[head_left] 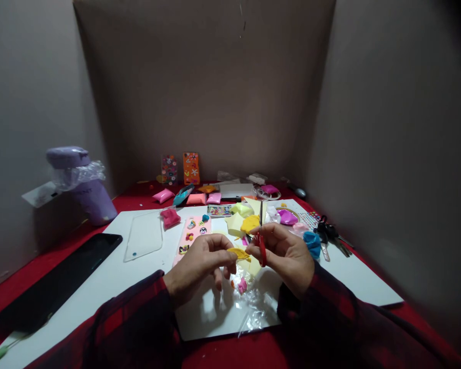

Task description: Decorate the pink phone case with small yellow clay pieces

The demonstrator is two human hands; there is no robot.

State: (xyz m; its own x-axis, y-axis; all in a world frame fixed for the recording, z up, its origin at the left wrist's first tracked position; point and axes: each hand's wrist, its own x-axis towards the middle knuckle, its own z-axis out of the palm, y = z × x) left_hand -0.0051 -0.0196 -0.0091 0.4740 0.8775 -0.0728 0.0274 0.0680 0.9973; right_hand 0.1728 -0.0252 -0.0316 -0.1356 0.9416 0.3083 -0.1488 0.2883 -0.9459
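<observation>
My left hand (209, 259) pinches a small flat piece of yellow clay (240, 253) between thumb and fingertips. In my right hand (288, 254) is a pair of red-handled scissors (262, 248), its blades pointing up and away from me. The scissors are just right of the yellow piece. Behind my hands a larger yellow lump (250, 224) sits on pale yellow paper (235, 224). A pink phone case (181, 237) with little clay figures lies left of that, partly hidden by my left hand. Below the hands, a pink scrap (242, 285) rests by crumpled clear plastic (253, 307).
A clear phone case (144, 237) and a black phone (61, 279) lie at left, near a purple tumbler (86, 189). Keys (332, 238) and a blue clay packet (312, 244) are at right. Two decorated cases, one orange (191, 168), lean on the back wall (207, 92).
</observation>
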